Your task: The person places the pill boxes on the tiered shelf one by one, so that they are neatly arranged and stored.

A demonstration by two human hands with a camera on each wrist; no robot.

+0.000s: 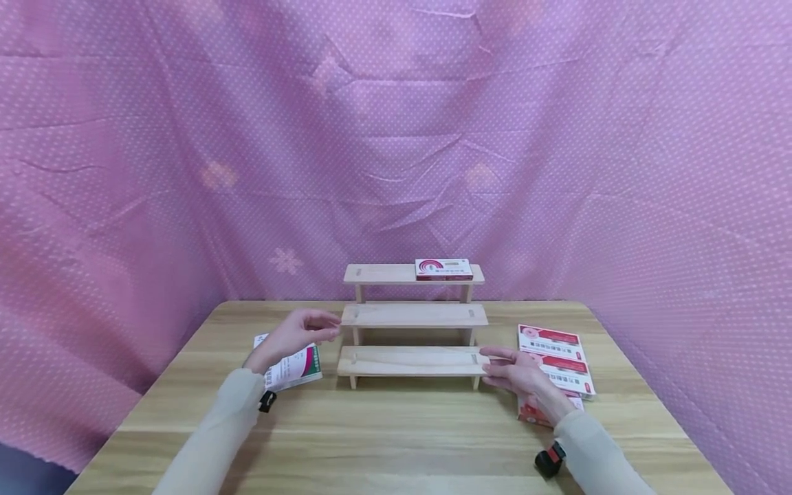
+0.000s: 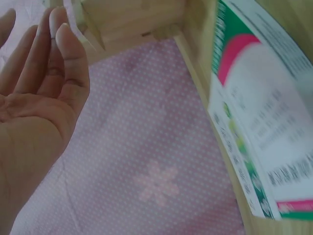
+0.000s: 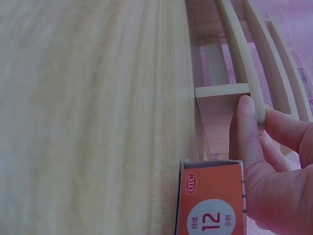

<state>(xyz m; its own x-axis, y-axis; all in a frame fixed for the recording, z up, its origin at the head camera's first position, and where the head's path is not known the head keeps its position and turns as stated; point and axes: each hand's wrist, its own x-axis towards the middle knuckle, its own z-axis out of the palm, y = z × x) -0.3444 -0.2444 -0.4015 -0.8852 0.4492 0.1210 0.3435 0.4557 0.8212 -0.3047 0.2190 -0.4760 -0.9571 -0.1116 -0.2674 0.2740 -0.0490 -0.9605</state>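
A three-tier wooden display rack (image 1: 405,361) stands on the table. My right hand (image 1: 520,377) pinches the right end of its lowest board (image 3: 242,63) between thumb and fingers. Beside the left end of the middle board (image 1: 414,315), my left hand (image 1: 300,337) has loosely bent fingers and holds nothing; whether its fingertips touch the wood I cannot tell. Beneath that hand lies a white and green medicine box (image 1: 291,371). On the top tier, toward the right, rests a white and red medicine box (image 1: 443,269).
Two white and red medicine boxes (image 1: 553,344) lie at the right of the table (image 1: 402,440). An orange-red box marked OTC (image 3: 212,196) is close to the right hand, partly hidden by it in the head view. Pink dotted cloth (image 1: 396,151) hangs behind and at both sides.
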